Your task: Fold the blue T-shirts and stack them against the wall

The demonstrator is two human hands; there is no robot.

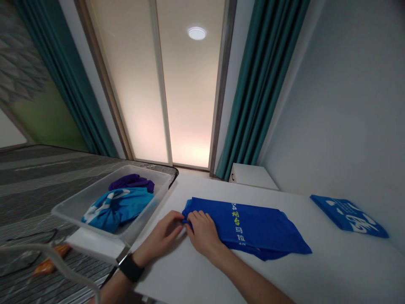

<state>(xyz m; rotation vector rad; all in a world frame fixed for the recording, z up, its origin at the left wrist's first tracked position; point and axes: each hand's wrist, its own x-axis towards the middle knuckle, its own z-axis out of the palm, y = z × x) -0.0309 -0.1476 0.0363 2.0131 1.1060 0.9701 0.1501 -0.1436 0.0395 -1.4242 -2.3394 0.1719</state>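
Lying flat on the table (186, 274), folded long: blue cloth (265, 226), printed across the middle, with loose layers along the near edge. Likely light, soft and limp, apt to slump or wrinkle, hardly fragile; best held with all layers pinched at the corners of one end. At the left end, left hand (164, 232) with fingertips against the edge, right hand (204, 234) laid over the fabric just beside; whether pinched in either grip, cannot tell. Left of the blue cloth, bin (161, 196) with purple cloth (131, 182) and light-blue cloth (126, 204) inside; right of it, well apart, folded bundle (348, 214), also blue and printed.
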